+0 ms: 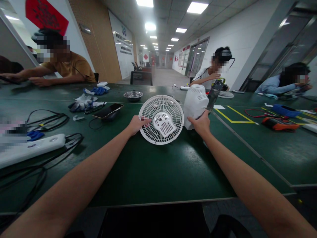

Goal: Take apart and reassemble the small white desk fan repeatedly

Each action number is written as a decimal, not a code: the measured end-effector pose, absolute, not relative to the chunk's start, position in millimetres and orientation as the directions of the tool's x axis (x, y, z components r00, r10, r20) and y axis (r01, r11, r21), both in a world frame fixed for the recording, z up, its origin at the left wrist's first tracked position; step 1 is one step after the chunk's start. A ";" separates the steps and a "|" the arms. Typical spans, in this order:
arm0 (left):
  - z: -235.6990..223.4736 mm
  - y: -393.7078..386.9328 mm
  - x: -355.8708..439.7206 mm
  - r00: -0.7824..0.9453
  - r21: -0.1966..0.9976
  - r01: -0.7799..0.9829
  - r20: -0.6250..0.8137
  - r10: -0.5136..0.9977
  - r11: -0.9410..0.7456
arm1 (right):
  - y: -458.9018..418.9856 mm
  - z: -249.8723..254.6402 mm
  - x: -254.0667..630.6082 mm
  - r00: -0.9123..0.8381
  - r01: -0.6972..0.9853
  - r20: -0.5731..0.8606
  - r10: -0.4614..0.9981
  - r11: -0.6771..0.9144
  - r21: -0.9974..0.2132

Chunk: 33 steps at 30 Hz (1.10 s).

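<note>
You are at a green bench (153,175) that fills the width of your view, with yellow tape (232,121) marked out on its surface to your right. Beyond it a long room runs back under rows of lit ceiling panels, with a wood-slatted wall (88,39) on the left and a white wall on the right. A person in a mustard shirt (76,67) sits at the far left; two more people, one in white and one in light blue, sit across to the right.

In front of you is a round white fan grille (148,132), tilted to face you, just above or on the bench; its contact with the surface is hard to tell. Thin ribs radiate from its middle to a plain rim, and a slotted plate with small dark holes covers the centre. Your left hand (137,125) grips its left edge, fingers over the ribs. Your right hand (201,125) grasps the lower part of a white, rounded housing (195,100) with vent slots near its top, close beside the grille's right edge. A dark bottle (215,94) stands just behind that housing.
</note>
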<state>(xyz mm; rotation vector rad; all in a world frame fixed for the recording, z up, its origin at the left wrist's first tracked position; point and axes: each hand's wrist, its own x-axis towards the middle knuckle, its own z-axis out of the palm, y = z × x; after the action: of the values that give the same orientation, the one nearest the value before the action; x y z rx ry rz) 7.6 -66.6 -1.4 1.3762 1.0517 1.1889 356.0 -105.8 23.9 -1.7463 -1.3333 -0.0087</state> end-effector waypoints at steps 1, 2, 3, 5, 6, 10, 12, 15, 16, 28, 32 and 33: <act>-0.7 -67.2 7.9 0.141 0.992 0.005 0.126 0.982 -0.128 | -106.3 23.1 356.2 0.409 0.766 0.477 0.778 -0.009 -0.642; 0.1 -68.1 8.1 0.141 0.992 0.006 0.123 0.982 -0.125 | -106.9 22.3 356.5 0.402 0.766 0.450 0.797 -0.023 -0.643; 1.0 -69.1 8.3 0.139 0.992 0.008 0.121 0.983 -0.124 | -107.3 21.5 357.1 0.396 0.768 0.421 0.816 -0.043 -0.640; 2.8 -71.1 8.5 0.137 0.992 0.012 0.121 0.983 -0.123 | -107.4 19.9 359.2 0.388 0.779 0.367 0.845 -0.088 -0.621; 3.4 -72.0 8.5 0.136 0.992 0.015 0.122 0.983 -0.125 | -107.1 19.2 360.6 0.388 0.786 0.348 0.853 -0.109 -0.608; 4.8 -74.2 8.7 0.140 0.993 0.013 0.114 0.984 -0.117 | -105.5 17.0 364.3 0.403 0.810 0.322 0.857 -0.170 -0.561; 5.1 -74.7 9.1 0.134 0.994 0.000 0.107 0.985 -0.108 | -105.4 16.1 363.8 0.412 0.818 0.319 0.853 -0.192 -0.543; 4.9 -74.6 9.7 0.127 0.995 -0.020 0.102 0.987 -0.101 | -105.9 14.9 361.3 0.423 0.818 0.316 0.849 -0.208 -0.536; 4.8 -74.5 9.7 0.129 0.995 -0.022 0.102 0.986 -0.100 | -106.0 14.6 360.4 0.425 0.815 0.317 0.848 -0.206 -0.542; 4.8 -73.1 8.2 0.143 0.993 0.019 0.109 0.984 -0.113 | -93.9 17.8 414.7 0.575 0.702 0.352 0.739 -0.223 -0.677; -2.1 -65.9 5.2 0.162 0.992 0.016 0.122 0.979 -0.126 | -86.5 13.1 437.6 0.608 0.640 0.276 0.745 -0.253 -0.726; -3.0 -65.0 4.6 0.166 0.992 0.017 0.124 0.978 -0.129 | -85.2 11.7 439.3 0.613 0.625 0.267 0.743 -0.250 -0.740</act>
<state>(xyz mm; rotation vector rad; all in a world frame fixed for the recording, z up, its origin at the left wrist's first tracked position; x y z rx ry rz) 4.6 -65.0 -3.0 1.3956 1.0426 1.1632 439.3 -85.2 11.7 -1.9633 -1.0829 0.1710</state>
